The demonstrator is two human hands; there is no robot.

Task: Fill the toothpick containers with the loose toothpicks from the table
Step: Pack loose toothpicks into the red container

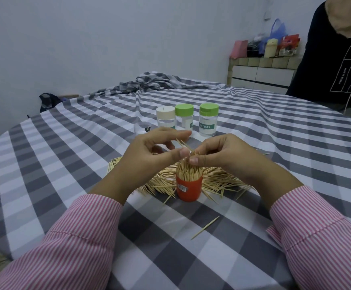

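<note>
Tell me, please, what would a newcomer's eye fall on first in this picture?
Probably the orange container at centre, packed with upright toothpicks, standing amid a pile of loose toothpicks. Just above it, the left hand and right hand pinch a few sticks. Behind stand three capped clear containers.

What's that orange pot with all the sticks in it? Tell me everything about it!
The orange container is a small round pot that looks like plastic, with a white barcode sticker on its side. It stands upright on the checked tablecloth, open, with no lid, packed with upright toothpicks that stick out above its rim. Loose toothpicks lie around its base. The left hand and right hand pinch toothpicks just above it.
</note>
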